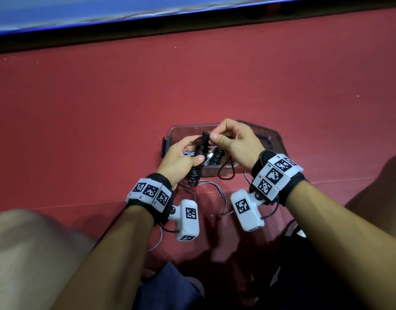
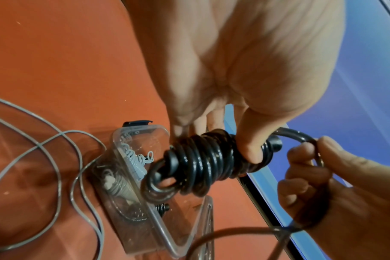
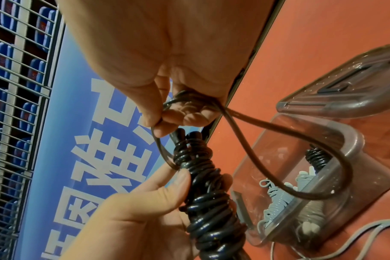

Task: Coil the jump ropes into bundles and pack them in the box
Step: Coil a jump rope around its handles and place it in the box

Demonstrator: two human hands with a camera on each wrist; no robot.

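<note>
Black jump rope bundle (image 1: 198,157): tightly coiled round its handles, held in the air just above the open clear box (image 1: 170,133). Your left hand (image 1: 181,161) is wrapped round the bundle's middle, thumb pressing the coils. Your right hand (image 1: 235,142) pinches the free loop of black rope (image 3: 318,158) at the bundle's top end; the slack droops over the box. Box contents: one black coiled bundle (image 3: 316,156) and a grey coiled bundle (image 3: 276,195). Lid (image 3: 345,95) lies just beside the box. Loose grey rope (image 2: 56,158) trails over the red floor (image 1: 103,108) near you.
</note>
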